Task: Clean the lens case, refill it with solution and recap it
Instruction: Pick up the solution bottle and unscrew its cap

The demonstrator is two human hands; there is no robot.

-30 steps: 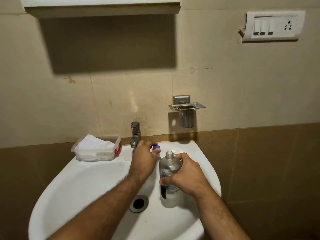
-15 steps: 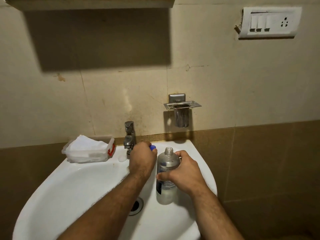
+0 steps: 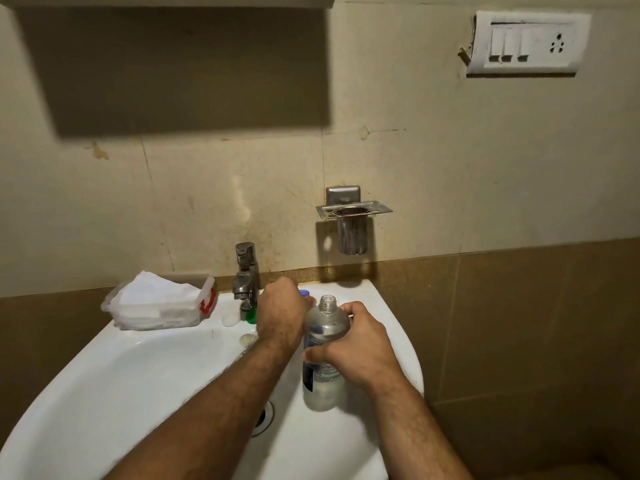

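My right hand (image 3: 358, 344) grips an uncapped clear solution bottle (image 3: 325, 327), held upright over the white sink (image 3: 131, 368), with a little liquid at its bottom. My left hand (image 3: 281, 315) is curled at the sink's back ledge beside the bottle neck, its fingertips on a small blue bottle cap (image 3: 304, 293). A green piece of the lens case (image 3: 251, 317) shows on the ledge under the tap, mostly hidden by my left hand. A white round cap (image 3: 230, 320) and a pale round piece (image 3: 247, 339) lie next to it.
A metal tap (image 3: 245, 275) stands at the sink's back. A clear plastic box of white tissues (image 3: 157, 304) sits on the left ledge. A steel holder with a cup (image 3: 352, 223) hangs on the wall. The drain (image 3: 265, 415) lies partly under my left forearm.
My left hand has shifted slightly back toward the ledge by the tap with the blue cap. The green piece and white caps have come into view. The bottle stays upright.
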